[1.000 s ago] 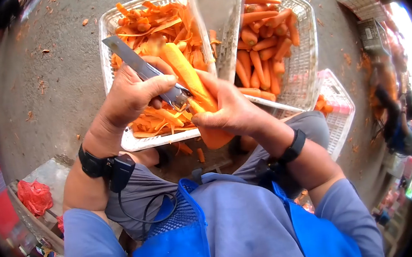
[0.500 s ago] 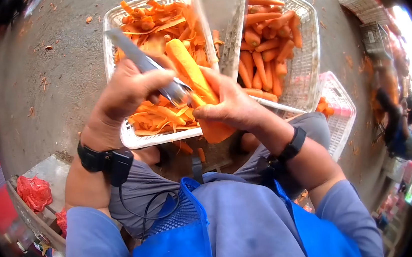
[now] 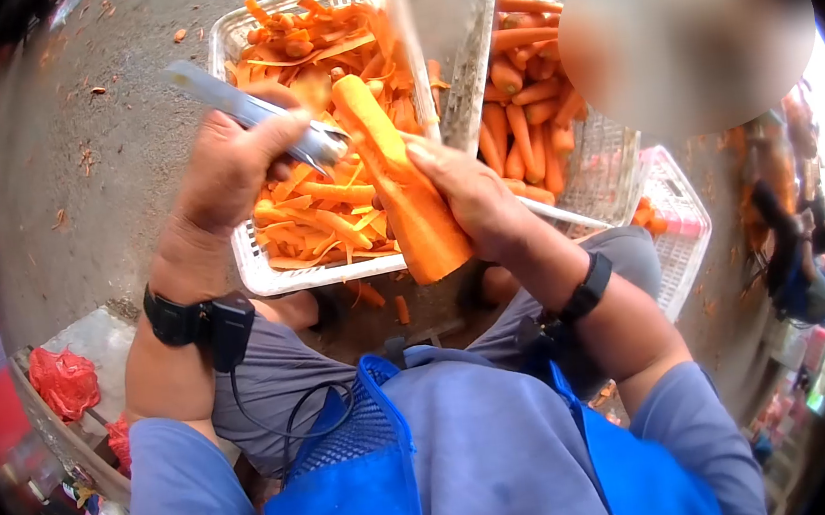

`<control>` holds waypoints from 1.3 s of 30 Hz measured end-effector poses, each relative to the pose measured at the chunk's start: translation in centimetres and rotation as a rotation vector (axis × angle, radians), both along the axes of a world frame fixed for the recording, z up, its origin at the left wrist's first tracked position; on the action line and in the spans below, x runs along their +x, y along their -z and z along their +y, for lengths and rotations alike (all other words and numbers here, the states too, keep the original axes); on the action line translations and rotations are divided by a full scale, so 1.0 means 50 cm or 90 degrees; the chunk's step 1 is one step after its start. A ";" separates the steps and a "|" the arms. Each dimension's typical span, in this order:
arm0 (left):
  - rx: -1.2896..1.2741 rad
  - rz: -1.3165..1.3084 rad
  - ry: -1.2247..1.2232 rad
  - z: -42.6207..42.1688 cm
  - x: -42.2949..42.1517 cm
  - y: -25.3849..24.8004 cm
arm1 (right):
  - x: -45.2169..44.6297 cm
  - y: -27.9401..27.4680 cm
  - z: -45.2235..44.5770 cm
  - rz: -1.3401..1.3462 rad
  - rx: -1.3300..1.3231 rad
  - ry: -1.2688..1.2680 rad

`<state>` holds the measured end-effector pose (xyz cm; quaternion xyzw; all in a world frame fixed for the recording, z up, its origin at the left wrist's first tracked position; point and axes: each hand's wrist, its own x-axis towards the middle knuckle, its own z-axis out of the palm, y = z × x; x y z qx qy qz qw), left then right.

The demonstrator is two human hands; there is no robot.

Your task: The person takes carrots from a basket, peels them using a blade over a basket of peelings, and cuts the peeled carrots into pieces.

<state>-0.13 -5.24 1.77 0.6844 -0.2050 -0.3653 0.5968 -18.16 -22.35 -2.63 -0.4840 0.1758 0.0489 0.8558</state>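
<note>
1. Fingers closed around the peeler [image 3: 233, 97], the left hand [image 3: 234, 171] has pulled it off the carrot [image 3: 399, 178], over the peelings basket's [image 3: 334, 274] left edge.
2. Half curled, the right hand [image 3: 471, 196] grips the carrot above the basket's near right corner, its thick end more exposed.
3. Any wrist device [image 3: 231, 329] lettering is unreadable.

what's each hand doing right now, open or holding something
Left hand: closed around a metal peeler.
Right hand: closed on a large carrot, fingers partly hidden behind it.
</note>
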 end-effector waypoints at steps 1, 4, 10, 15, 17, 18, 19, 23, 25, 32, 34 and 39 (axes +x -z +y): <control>0.017 0.042 0.023 -0.006 -0.021 -0.007 | 0.003 0.005 -0.001 -0.003 -0.009 0.017; 0.044 0.120 0.119 -0.021 -0.061 -0.022 | -0.004 -0.015 -0.002 0.042 0.049 0.024; 0.064 0.133 0.096 -0.032 -0.076 0.001 | -0.006 0.010 0.019 -0.031 0.064 0.030; 0.025 -0.097 -0.132 -0.014 0.043 0.064 | -0.019 -0.016 0.019 0.029 0.079 -0.004; -0.078 -0.030 -0.193 -0.001 0.088 0.066 | -0.014 -0.027 0.016 0.012 0.085 0.016; -0.084 -0.015 -0.160 -0.007 0.082 0.061 | -0.007 -0.017 0.012 0.021 0.055 0.033; -0.092 -0.001 -0.124 -0.012 0.065 0.050 | -0.009 -0.007 0.008 0.051 0.089 0.044; -0.021 0.091 0.012 -0.018 -0.039 0.007 | -0.002 0.007 -0.002 0.090 0.173 0.058; 0.032 0.174 0.075 -0.030 -0.083 -0.014 | 0.000 0.004 0.001 0.064 0.185 0.057; 0.007 0.108 0.032 -0.021 -0.031 0.033 | -0.018 0.010 0.014 0.103 0.081 -0.031; 0.002 0.046 -0.051 -0.010 0.023 0.061 | -0.023 0.013 0.020 0.104 0.081 -0.039; -0.091 0.048 -0.157 0.020 0.131 0.091 | -0.009 -0.016 0.021 0.084 0.124 -0.037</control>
